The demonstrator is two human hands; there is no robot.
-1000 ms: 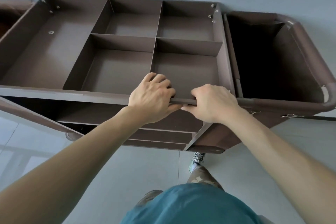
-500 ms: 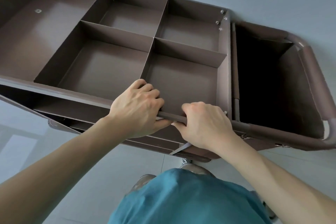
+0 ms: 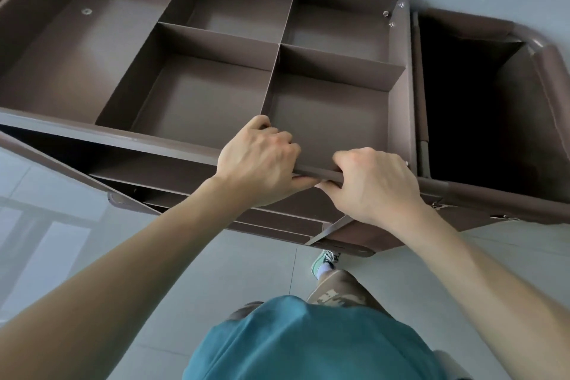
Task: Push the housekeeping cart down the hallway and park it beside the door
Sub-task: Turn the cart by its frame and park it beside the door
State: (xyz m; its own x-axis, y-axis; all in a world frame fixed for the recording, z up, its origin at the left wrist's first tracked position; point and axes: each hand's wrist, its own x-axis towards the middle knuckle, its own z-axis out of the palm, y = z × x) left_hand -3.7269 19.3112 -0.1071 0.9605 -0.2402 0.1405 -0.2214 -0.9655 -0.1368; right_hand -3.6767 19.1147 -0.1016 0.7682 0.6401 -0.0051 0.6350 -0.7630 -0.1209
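Two hands on one rail, catalogued as I see them from the head view:

- Left hand (image 3: 257, 163): my grip here is closed, fingers curled over the near rail of the housekeeping cart (image 3: 197, 49), thumb tucked beneath the rail.
- Right hand (image 3: 374, 183): closed round the same rail, just beside the left; a short bare stretch of the rail (image 3: 317, 175) shows between the two.
- Housekeeping cart: it lies directly ahead of both hands, touching them at the rail. Its long axis runs left to right, across my line of push, parallel to the rail I hold.
- Top tray: four divided compartments (image 3: 327, 120) just beyond the knuckles, all bare, and one wide bay further to the left.
- Linen bag (image 3: 481, 95): open and dark inside, right of the right hand, so the right hand is the nearer one to that end.
- Balance, as I judge it: both hands sit toward the right part of the tray, so much of the cart's length reaches out left of the left hand; a straight shove may swing that end.
- Floor (image 3: 216, 271): pale tiles under the cart; one shoe (image 3: 322, 264) shows below the right hand.
- Door: none in view, so I cannot tell how far parking is.
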